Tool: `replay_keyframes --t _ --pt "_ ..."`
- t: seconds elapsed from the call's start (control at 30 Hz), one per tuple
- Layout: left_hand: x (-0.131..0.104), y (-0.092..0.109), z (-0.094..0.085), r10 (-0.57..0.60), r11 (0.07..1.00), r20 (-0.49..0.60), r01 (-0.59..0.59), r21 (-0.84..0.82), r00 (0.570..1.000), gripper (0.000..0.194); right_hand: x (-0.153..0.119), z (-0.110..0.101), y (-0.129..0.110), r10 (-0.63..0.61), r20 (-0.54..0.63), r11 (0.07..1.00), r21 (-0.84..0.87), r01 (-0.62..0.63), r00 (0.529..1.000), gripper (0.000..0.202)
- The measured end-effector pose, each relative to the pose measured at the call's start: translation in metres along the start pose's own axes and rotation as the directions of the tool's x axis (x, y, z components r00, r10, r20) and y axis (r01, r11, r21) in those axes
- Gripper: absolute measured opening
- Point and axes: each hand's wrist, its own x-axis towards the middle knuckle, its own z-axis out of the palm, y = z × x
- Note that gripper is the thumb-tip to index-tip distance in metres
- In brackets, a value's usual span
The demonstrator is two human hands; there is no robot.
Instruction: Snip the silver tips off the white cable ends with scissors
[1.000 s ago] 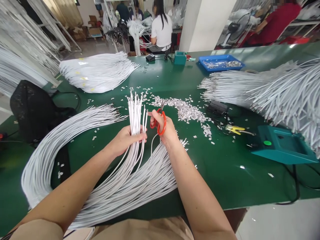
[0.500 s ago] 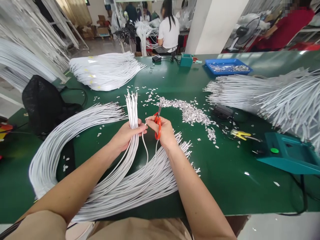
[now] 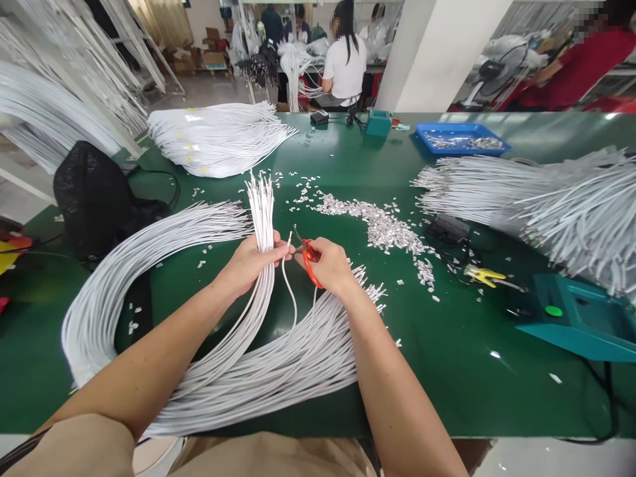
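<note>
My left hand (image 3: pixel 251 262) is closed round an upright bunch of white cables (image 3: pixel 262 215), their tips pointing up. Between its thumb and fingers one single white cable (image 3: pixel 289 291) sticks out to the right. My right hand (image 3: pixel 328 265) grips scissors with red handles (image 3: pixel 311 265); their blades point up and left, close to that single cable's end. Whether the blades touch the cable I cannot tell. From under my hands the rest of the white cables (image 3: pixel 278 377) curve across the table in a long loop, with a second stretch (image 3: pixel 114 291) lying at the left.
Small silvery scraps (image 3: pixel 387 225) lie heaped on the green table (image 3: pixel 447 384). More cable bundles rest at the back left (image 3: pixel 213 142) and right (image 3: pixel 487 189). A blue tray (image 3: pixel 462 126), yellow-handled cutters (image 3: pixel 484 275), a teal device (image 3: pixel 576 318) and a black bag (image 3: pixel 92 199) stand around. Other people sit behind.
The scissors have swung from pointing up to pointing left, with their blades now by the single cable's end. My right hand has turned and its fingertips have left that end. The view has shifted slightly.
</note>
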Motion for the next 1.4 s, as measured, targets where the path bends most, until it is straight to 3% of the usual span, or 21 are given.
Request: replay_keyframes --t 0.3,0.63,0.9,1.23,1.3,1.4 --pt "0.000 0.000 0.000 0.019 0.998 0.038 -0.021 0.066 0.999 0.031 -0.004 -0.004 -0.004 -0.061 0.036 0.956 -0.285 0.069 0.998 0.021" --pt "-0.002 0.000 -0.004 0.028 0.987 0.043 -0.034 0.159 0.999 0.030 -0.004 -0.007 -0.003 -0.065 0.053 0.955 -0.285 0.078 0.996 0.034" --pt "-0.001 0.001 -0.002 0.036 0.988 -0.001 -0.035 0.151 0.999 0.035 -0.004 -0.005 -0.003 -0.103 0.064 0.921 -0.370 0.120 0.993 0.029" --pt "0.002 -0.004 -0.001 0.053 0.995 -0.011 -0.052 0.082 0.999 0.033 0.000 -0.002 0.006 -0.124 0.039 0.951 -0.279 0.130 0.992 0.024" --pt "0.002 -0.005 -0.002 0.060 0.995 -0.026 -0.058 0.082 0.998 0.036 0.000 -0.005 0.008 -0.085 0.050 0.980 -0.176 0.092 0.995 0.024" --pt "0.002 -0.006 -0.001 0.082 0.990 -0.043 -0.076 0.119 0.996 0.037 0.001 -0.007 0.005 0.002 -0.005 0.983 0.185 -0.001 1.000 0.018"
